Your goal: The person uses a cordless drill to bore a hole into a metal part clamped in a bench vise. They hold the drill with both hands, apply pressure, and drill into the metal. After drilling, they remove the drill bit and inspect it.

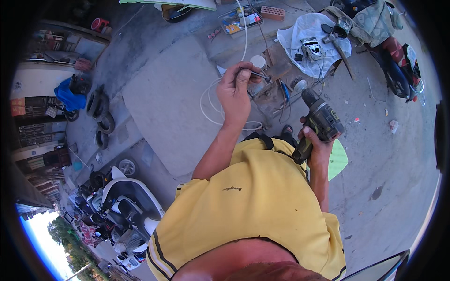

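My right hand point(318, 143) is wrapped round the grip of a dark cordless drill point(324, 122), held in front of my right side with its chuck tilted up and to the left. My left hand point(236, 91) is raised ahead of me, pinching a slim dark metal rod point(259, 75) between thumb and fingers. The rod's exact kind is too small to tell. Its far end points right, over a cluster of rusty metal parts point(280, 68) low on the ground. A round white lid point(258, 61) lies just beyond that hand, and a pale hose point(203, 100) loops below it.
A metal engine part point(312, 48) and a hammer point(341, 52) lie on white plastic sheeting point(300, 29). Farther off are a tool tray point(232, 29) and a red brick point(273, 13). Tyres point(98, 107) and scooters point(131, 201) stand left, a motorbike point(396, 70) right.
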A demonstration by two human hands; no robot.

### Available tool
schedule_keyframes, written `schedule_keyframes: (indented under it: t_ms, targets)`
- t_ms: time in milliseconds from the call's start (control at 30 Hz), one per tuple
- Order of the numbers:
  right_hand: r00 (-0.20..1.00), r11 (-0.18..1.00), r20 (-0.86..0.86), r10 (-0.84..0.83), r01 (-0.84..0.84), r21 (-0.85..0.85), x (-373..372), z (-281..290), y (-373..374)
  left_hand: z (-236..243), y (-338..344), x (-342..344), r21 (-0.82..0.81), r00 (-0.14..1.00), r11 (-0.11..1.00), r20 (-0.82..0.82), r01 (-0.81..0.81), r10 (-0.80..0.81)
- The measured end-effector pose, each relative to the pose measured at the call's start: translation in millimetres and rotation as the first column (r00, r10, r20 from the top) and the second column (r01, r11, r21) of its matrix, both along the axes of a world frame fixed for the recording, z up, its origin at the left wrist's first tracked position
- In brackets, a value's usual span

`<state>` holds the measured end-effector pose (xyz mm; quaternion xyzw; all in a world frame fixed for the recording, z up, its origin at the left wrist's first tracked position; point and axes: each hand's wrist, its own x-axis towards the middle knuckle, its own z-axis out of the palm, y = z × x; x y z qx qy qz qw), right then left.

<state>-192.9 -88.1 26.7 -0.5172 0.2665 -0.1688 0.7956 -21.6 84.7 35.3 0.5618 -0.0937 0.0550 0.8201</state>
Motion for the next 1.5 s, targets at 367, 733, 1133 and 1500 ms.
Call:
schedule_keyframes:
  t_ms: [367, 733, 1133, 1500]
  targets:
    - [1.000, 1.000, -0.001, 0.008, -0.008, -0.010, -5.8, 0.6, -3.1, 1.4, -6.0, -4.6, 0.115, 0.993, 0.993, 0.116, -0.037, 0.024]
    - [0.998, 0.998, -0.009, 0.057, -0.057, -0.028, -10.5, 1.2, -3.1, 2.8, -11.1, -8.4, 0.246, 0.975, 0.968, 0.220, -0.044, -0.012]
    - [0.985, 0.984, -0.061, 0.160, -0.164, -0.063, -17.9, 12.4, 0.1, -1.8, -14.0, -9.7, 0.306, 0.958, 0.951, 0.283, -0.039, -0.052]
    - [0.983, 0.981, -0.027, 0.183, -0.184, -0.059, -20.2, 15.6, 3.6, 7.5, -11.8, -9.5, 0.372, 0.960, 0.925, 0.280, -0.077, -0.033]
